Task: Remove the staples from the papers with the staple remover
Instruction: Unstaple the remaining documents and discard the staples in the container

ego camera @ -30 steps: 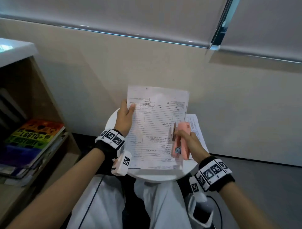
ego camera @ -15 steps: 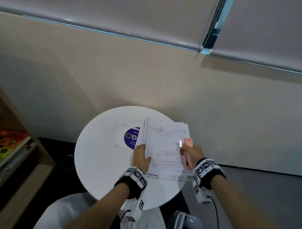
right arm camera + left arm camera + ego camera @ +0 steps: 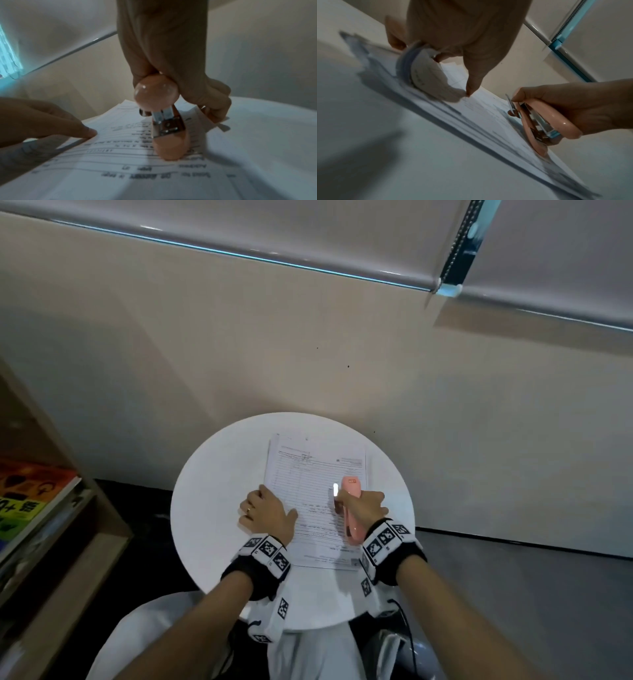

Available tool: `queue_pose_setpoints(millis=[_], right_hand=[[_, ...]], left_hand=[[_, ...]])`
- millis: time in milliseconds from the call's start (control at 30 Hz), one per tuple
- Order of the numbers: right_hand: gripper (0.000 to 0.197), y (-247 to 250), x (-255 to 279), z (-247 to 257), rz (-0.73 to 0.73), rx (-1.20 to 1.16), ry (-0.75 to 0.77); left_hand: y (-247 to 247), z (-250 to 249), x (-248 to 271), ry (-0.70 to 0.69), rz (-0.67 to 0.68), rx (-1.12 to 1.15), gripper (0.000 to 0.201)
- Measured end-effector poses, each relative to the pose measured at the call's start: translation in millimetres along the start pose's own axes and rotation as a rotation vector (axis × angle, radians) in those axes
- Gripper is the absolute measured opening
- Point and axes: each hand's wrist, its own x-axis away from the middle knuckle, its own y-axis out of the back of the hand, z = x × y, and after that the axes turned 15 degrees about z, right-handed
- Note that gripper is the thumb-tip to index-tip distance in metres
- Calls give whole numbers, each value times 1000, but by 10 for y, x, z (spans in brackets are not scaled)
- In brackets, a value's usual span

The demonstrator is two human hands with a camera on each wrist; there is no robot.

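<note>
Round table (image 3: 219,501): white top, set against a beige wall. Bears the papers and both hands.

Shelf unit (image 3: 68,542): wood, at the person's left; a brightly coloured book (image 3: 30,501) lies flat on it.

Papers (image 3: 308,474): a stack of white printed forms with ruled lines and dark text, lying flat on the middle of the table, long side running away from the person. At the left margin the sheets curl upward, visible in the left wrist view.

Left hand (image 3: 265,513): rests on the left margin of the papers, fingers curled around the lifted sheet edge, thumb tip pressed down on the page. A ring shows on one finger.

Right hand (image 3: 363,506): fingers wrapped firmly around the staple remover, over the right part of the papers.

Staple remover (image 3: 351,508): pink, rounded stapler-shaped body with metal inner parts; a thin metal blade projects from its far end. Its rear tip touches the top sheet.
</note>
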Motion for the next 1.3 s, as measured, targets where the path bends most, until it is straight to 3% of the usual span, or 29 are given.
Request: queue_pose_setpoints(millis=[133,267,500,600,800,867,967,1167,1233,1300], right_hand=[[52,-248,-14,142,2,179,-18],[37,-195,31,132,-34,128,-41],[24,-426,103,144,220,-135,119],[39,-357,-1,93,104,-10,75],[18,-142,-97,25,-13,6,45],[41,-167,-186,25,-60,-15,38],[60,-180,-206,26,-130,-56,53],[62,11,23,-164,-62,-151,61],[54,117,141,-303,-38,-49,87],[29,197,280,-505,-9,119,142]], left_hand=[[237,294,-77,-85,34,-11,66],[227,268,-8,-90,54,-15,70],[407,612,46,150,-123,-54,94],[431,749,45,106,-153,-109,96],[405,750,53,95,-162,-116,97],[410,758,62,101,-159,-139,96],[424,781,72,90,-134,-178,94],[581,937,176,4,-2,-310,87],[638,1019,314,-32,33,-344,79],[678,1140,476,-63,80,-356,69]])
